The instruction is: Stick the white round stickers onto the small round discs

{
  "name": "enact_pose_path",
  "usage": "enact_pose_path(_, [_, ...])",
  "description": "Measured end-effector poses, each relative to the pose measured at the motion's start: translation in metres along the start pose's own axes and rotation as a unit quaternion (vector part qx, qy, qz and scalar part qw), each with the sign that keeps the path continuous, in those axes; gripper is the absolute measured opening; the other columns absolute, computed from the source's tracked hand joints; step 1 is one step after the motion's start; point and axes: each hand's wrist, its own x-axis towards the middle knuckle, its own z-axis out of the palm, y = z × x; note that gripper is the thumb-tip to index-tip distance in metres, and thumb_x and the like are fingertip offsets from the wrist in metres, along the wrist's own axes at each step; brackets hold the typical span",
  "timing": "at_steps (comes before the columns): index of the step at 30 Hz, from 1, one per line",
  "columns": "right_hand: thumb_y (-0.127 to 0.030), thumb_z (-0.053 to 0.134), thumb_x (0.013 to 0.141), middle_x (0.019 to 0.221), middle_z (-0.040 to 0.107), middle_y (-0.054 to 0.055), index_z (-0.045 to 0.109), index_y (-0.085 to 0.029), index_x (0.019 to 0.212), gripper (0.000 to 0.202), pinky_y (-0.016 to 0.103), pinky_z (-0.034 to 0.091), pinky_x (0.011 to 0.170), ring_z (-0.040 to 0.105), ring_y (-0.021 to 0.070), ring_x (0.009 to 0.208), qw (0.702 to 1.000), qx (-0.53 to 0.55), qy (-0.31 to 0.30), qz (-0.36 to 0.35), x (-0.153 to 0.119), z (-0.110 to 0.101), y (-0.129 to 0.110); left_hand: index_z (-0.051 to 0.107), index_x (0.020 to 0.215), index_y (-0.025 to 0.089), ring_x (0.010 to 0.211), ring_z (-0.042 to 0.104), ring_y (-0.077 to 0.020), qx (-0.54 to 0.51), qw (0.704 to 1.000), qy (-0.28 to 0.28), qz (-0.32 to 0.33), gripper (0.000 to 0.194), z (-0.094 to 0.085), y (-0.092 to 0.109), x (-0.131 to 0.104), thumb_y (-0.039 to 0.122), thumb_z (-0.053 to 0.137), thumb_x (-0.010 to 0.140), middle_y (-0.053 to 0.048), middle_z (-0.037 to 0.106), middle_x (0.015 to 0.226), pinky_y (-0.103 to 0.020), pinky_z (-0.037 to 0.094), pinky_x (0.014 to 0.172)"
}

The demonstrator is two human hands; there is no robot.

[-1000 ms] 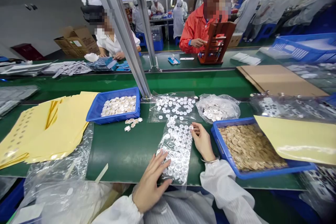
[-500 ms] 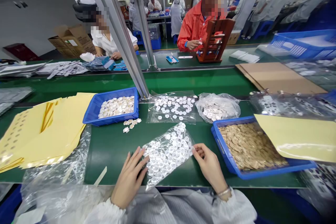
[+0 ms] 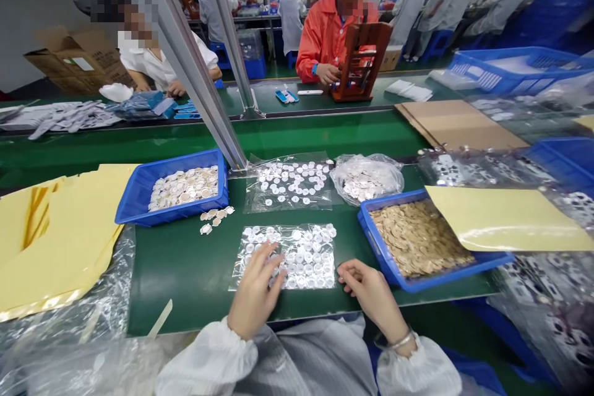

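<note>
A clear plastic bag [image 3: 309,258] full of white round discs lies flat on the green table in front of me. My left hand [image 3: 257,288] rests on its left part with the fingers spread. Just off the bag's right edge is my right hand [image 3: 366,294], its fingers curled, thumb and index close together; whether something tiny is between them I cannot make out. Behind the bag lies a second clear bag [image 3: 290,182] with scattered white discs. A few loose discs [image 3: 216,218] sit to its left.
Blue tray [image 3: 171,215] with pale discs, back left; blue tray [image 3: 445,281] with tan discs, right, partly under a yellow sheet [image 3: 505,216]. Yellow sheets [image 3: 88,229] lie left. A bundled bag [image 3: 366,179] and metal post [image 3: 185,55] stand behind. Two people sit opposite.
The bag of discs now lies flat and squared instead of slanted. My left hand has moved onto it, and my right hand has come off its edge. The view has shifted right.
</note>
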Motion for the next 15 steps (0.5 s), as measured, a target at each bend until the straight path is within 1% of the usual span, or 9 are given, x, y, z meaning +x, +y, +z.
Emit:
enact_pose_path(2, [-0.038,0.054,0.083,0.062,0.068,0.001,0.063,-0.022,0.074,0.021,0.025,0.047,0.047,0.063,0.0165,0.051,1.000,-0.016,0.006,-0.013,-0.001,0.001,-0.001,0.059,0.114,0.023,0.132,0.045,-0.0286,-0.035,0.997,-0.048,0.046,0.026,0.015,0.023,-0.002,0.021,0.052,0.089,-0.011,0.059,0.131,-0.049,0.048,0.102])
enact_pose_path(4, [-0.037,0.054,0.083,0.059,0.066,-0.001,0.062,-0.023,0.071,0.020,0.025,0.046,0.048,0.061,0.0159,0.050,0.999,-0.033,0.014,-0.031,-0.002,0.001,-0.002,0.058,0.115,0.022,0.132,0.045,-0.0294,-0.052,0.993,-0.080,0.076,0.028,0.031,0.040,-0.003,0.019,0.054,0.088,-0.013,0.058,0.131,-0.049,0.050,0.100])
enact_pose_path(6, [-0.036,0.055,0.084,0.058,0.064,-0.001,0.061,-0.023,0.073,0.018,0.027,0.046,0.050,0.059,0.0163,0.050,0.997,-0.049,0.034,-0.049,-0.001,0.000,-0.002,0.058,0.114,0.021,0.131,0.045,-0.0305,-0.051,0.990,-0.093,0.095,0.028,0.044,0.048,-0.002,0.017,0.055,0.086,-0.014,0.058,0.130,-0.050,0.050,0.099])
enact_pose_path(8, [-0.035,0.054,0.085,0.063,0.064,0.001,0.062,-0.022,0.083,0.015,0.030,0.049,0.056,0.059,0.0176,0.053,0.994,-0.063,0.067,-0.067,0.003,-0.002,-0.003,0.059,0.111,0.019,0.128,0.048,-0.0305,-0.042,0.989,-0.088,0.107,0.026,0.053,0.050,0.000,0.015,0.055,0.086,-0.014,0.060,0.126,-0.050,0.051,0.098])
enact_pose_path(9, [-0.035,0.053,0.085,0.071,0.065,0.003,0.062,-0.021,0.090,0.017,0.033,0.051,0.061,0.061,0.0191,0.058,0.991,-0.068,0.085,-0.079,0.006,-0.003,-0.004,0.059,0.109,0.019,0.126,0.050,-0.0300,-0.038,0.990,-0.081,0.113,0.023,0.056,0.049,0.001,0.014,0.054,0.086,-0.014,0.062,0.123,-0.049,0.051,0.098])
enact_pose_path(11, [-0.032,0.052,0.085,0.094,0.067,0.010,0.061,-0.018,0.106,0.027,0.041,0.052,0.078,0.064,0.0242,0.080,0.985,-0.073,0.116,-0.109,0.016,-0.005,-0.006,0.061,0.105,0.019,0.122,0.054,-0.0287,-0.035,0.990,-0.061,0.123,0.020,0.059,0.046,0.003,0.013,0.052,0.087,-0.013,0.064,0.118,-0.047,0.052,0.096])
enact_pose_path(13, [-0.027,0.052,0.084,0.116,0.061,0.014,0.058,-0.018,0.118,0.035,0.048,0.044,0.096,0.057,0.0284,0.107,0.978,-0.071,0.128,-0.146,0.029,-0.005,-0.010,0.062,0.103,0.019,0.119,0.056,-0.0277,-0.037,0.990,-0.040,0.134,0.019,0.060,0.044,0.004,0.013,0.052,0.088,-0.012,0.066,0.115,-0.046,0.054,0.095])
enact_pose_path(14, [-0.025,0.053,0.083,0.122,0.059,0.013,0.057,-0.019,0.121,0.038,0.050,0.040,0.102,0.052,0.0289,0.116,0.976,-0.068,0.128,-0.163,0.036,-0.005,-0.012,0.063,0.102,0.020,0.118,0.057,-0.0272,-0.039,0.989,-0.032,0.137,0.019,0.060,0.043,0.004,0.013,0.051,0.089,-0.012,0.067,0.113,-0.045,0.054,0.094])
enact_pose_path(15, [-0.022,0.055,0.082,0.125,0.059,0.011,0.057,-0.020,0.122,0.040,0.051,0.038,0.105,0.049,0.0288,0.120,0.974,-0.063,0.125,-0.178,0.042,-0.005,-0.014,0.063,0.102,0.020,0.117,0.058,-0.0266,-0.042,0.989,-0.024,0.139,0.019,0.060,0.042,0.004,0.013,0.051,0.089,-0.011,0.068,0.112,-0.044,0.055,0.094])
